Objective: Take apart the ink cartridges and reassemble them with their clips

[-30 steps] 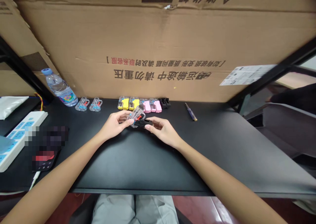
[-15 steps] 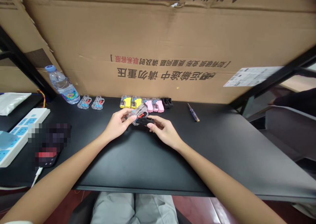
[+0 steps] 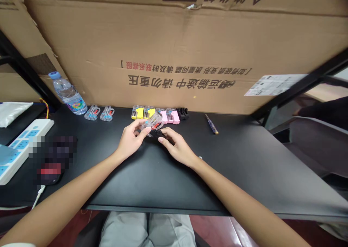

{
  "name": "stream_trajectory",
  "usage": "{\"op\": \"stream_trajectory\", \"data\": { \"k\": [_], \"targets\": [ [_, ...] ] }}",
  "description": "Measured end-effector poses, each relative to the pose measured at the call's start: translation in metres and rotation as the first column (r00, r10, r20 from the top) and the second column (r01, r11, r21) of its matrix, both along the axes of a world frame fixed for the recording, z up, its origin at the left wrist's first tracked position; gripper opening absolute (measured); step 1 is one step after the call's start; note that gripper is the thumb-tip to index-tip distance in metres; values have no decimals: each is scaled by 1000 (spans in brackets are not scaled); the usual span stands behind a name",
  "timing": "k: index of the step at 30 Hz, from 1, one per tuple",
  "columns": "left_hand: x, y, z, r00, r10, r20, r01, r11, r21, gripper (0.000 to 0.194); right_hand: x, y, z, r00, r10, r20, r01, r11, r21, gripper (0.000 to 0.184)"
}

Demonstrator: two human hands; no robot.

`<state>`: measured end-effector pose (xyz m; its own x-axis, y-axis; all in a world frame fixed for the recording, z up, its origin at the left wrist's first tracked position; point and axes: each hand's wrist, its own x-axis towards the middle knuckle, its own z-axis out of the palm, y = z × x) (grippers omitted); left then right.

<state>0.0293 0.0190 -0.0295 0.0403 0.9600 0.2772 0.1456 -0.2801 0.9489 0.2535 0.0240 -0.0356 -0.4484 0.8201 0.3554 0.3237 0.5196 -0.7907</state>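
Note:
My left hand is closed on a clear plastic toy gun with a red part inside, thumb in front and fingers behind. Under its lower right side is a black plastic piece, pinched by my right hand at its right end. The two pieces touch; whether they are joined I cannot tell. My fingers partly hide both. Just behind them stands a row of clear toy guns with yellow parts and pink parts, ending in black pieces.
Two more clear toy guns lie left of the row, near a water bottle. A screwdriver lies to the right. A power strip and a blurred-out phone occupy the left side. Cardboard walls off the back.
The black piece has shifted left and turned under the clear toy gun, and my right hand has come slightly closer to my left. A small pale thing now shows beside my right wrist.

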Motion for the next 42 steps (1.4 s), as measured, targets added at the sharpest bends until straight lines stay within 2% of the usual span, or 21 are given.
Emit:
{"op": "stream_trajectory", "data": {
  "k": [9, 18, 21, 25, 29, 34, 37, 42],
  "targets": [
    [0, -5, 9, 994, 39, -101, -27, 992, 123, 34, 0, 4, -7, 996, -35, -80, 40, 997, 58, 17],
    [-2, -7, 12, 973, 69, -221, -18, 975, 223, 29, 1, -2, 2, 997, -71, -11, 72, 989, 127, 16],
    [-2, -7, 13, 971, 69, -228, -18, 976, 219, 29, 1, -2, 4, 998, -61, -2, 61, 986, 153, 16],
    [-6, -4, 13, 974, 44, -222, 0, 981, 197, 32, 3, 0, 5, 998, -55, -3, 55, 992, 114, 16],
    [-13, 1, 12, 971, -46, -236, 94, 975, 199, 36, 8, 2, 9, 1000, -12, 7, 12, 998, 68, 16],
    [-18, 7, 14, 976, -147, -160, 168, 978, 124, 42, 11, 1, 15, 999, 2, 41, -7, 994, 108, 15],
    [-21, 11, 13, 971, -231, -67, 234, 972, 33, 50, 13, 1, 15, 999, 26, 45, -29, 997, 68, 16],
    [-25, 16, 8, 965, -244, 92, 249, 967, -53, 55, 15, 1, 17, 999, 21, 49, -21, 1000, -5, 19]
  ]
}}
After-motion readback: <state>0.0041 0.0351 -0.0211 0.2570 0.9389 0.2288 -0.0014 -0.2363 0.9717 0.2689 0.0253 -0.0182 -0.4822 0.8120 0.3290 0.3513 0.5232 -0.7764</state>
